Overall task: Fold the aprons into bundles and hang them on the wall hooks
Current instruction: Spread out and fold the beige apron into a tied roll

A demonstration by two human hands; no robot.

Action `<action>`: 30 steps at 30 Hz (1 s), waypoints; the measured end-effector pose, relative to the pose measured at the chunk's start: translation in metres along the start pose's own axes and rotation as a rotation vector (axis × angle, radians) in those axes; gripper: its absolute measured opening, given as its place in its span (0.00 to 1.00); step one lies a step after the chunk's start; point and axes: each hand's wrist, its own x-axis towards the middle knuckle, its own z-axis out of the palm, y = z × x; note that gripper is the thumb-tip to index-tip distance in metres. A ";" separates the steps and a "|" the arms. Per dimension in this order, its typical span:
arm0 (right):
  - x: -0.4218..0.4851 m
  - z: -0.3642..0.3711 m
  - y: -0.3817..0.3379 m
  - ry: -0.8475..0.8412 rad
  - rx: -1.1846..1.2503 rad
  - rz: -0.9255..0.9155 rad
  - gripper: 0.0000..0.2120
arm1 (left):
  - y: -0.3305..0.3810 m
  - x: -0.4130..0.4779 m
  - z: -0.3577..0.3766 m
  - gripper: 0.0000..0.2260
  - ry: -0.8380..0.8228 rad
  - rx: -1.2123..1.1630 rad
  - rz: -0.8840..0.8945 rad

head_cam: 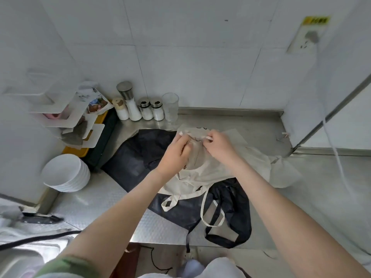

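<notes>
Both my hands work at the far part of the steel worktop (96, 207). My left hand (174, 155) has its fingers curled round a bunched upper part of the cream apron (212, 169), gripping the gathered cloth. My right hand (219, 146) is just beside it, thumb and fingers pinching a narrow pale tie (208, 138) that runs across the top of the bunch; its other end shows past my left knuckles.

The cream apron lies crumpled on the worktop, spread toward the right and partly on top of the dark apron (136, 157), which lies flat beneath it. A cream strap loop (212, 216) rests on the dark cloth nearer me. A dark strap (187, 244) hangs over the front edge.

Left side: a stack of white bowls (66, 173). Against the tiled wall: a row of shakers (144, 109) and a glass tumbler (170, 107).
</notes>
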 end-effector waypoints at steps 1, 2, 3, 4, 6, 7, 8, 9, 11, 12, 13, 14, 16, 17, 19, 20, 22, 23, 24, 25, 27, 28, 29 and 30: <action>-0.002 -0.006 0.003 0.028 0.056 0.004 0.05 | 0.007 0.001 0.001 0.07 0.022 -0.048 -0.055; -0.007 -0.013 0.003 0.037 0.143 0.003 0.06 | 0.017 0.002 0.004 0.08 0.038 -0.102 -0.103; -0.013 -0.021 0.002 0.034 0.219 -0.008 0.12 | 0.027 0.005 0.007 0.09 0.048 -0.151 -0.136; -0.018 -0.025 0.001 0.031 0.267 -0.027 0.18 | 0.034 0.007 0.010 0.10 0.058 -0.195 -0.167; -0.029 -0.034 0.003 0.089 0.296 -0.073 0.24 | 0.052 0.011 0.020 0.09 0.105 -0.256 -0.210; -0.032 -0.039 0.006 0.112 0.299 -0.075 0.23 | 0.061 0.013 0.026 0.08 0.136 -0.298 -0.235; -0.036 -0.045 0.010 0.110 0.283 -0.068 0.19 | 0.071 0.013 0.034 0.08 0.167 -0.349 -0.263; -0.042 -0.055 0.016 0.076 0.251 -0.061 0.14 | 0.084 0.012 0.043 0.09 0.209 -0.392 -0.283; -0.055 -0.072 0.030 0.005 0.206 -0.066 0.10 | 0.105 0.012 0.061 0.11 0.299 -0.429 -0.324; -0.061 -0.079 0.036 -0.003 0.201 -0.075 0.11 | 0.113 0.012 0.069 0.11 0.328 -0.429 -0.352; -0.068 -0.085 0.041 0.009 0.184 -0.085 0.13 | 0.120 0.012 0.077 0.11 0.339 -0.430 -0.367; -0.078 -0.100 0.051 0.041 0.132 -0.103 0.13 | 0.133 0.011 0.093 0.10 0.329 -0.442 -0.360; -0.089 -0.119 0.063 0.112 -0.056 -0.135 0.13 | 0.150 0.007 0.111 0.11 0.333 -0.456 -0.364; -0.097 -0.134 0.072 0.154 -0.154 -0.151 0.12 | 0.163 0.003 0.124 0.12 0.345 -0.464 -0.374; -0.105 -0.155 0.084 0.226 -0.214 -0.179 0.08 | 0.183 -0.002 0.140 0.09 0.351 -0.476 -0.408; -0.110 -0.165 0.091 0.251 -0.180 -0.187 0.07 | 0.192 -0.004 0.149 0.08 0.357 -0.490 -0.421; -0.119 -0.183 0.100 0.282 -0.003 -0.188 0.06 | 0.208 -0.001 0.163 0.09 0.383 -0.616 -0.453; -0.125 -0.196 0.105 0.280 0.115 -0.183 0.06 | 0.218 0.002 0.170 0.09 0.399 -0.730 -0.467; -0.129 -0.203 0.107 0.266 0.225 -0.177 0.08 | 0.224 0.006 0.174 0.10 0.406 -0.847 -0.478; -0.134 -0.211 0.110 0.242 0.322 -0.175 0.11 | 0.231 0.009 0.177 0.11 0.401 -0.963 -0.479; -0.143 -0.223 0.116 0.185 0.524 -0.192 0.17 | 0.247 0.013 0.184 0.10 0.376 -1.119 -0.492; -0.144 -0.232 0.118 0.188 0.622 -0.213 0.17 | 0.260 0.016 0.188 0.10 0.340 -1.150 -0.493; -0.145 -0.238 0.119 0.202 0.689 -0.231 0.17 | 0.267 0.019 0.191 0.12 0.298 -1.168 -0.495; -0.144 -0.248 0.118 0.227 0.732 -0.261 0.18 | 0.279 0.025 0.195 0.13 0.248 -1.186 -0.484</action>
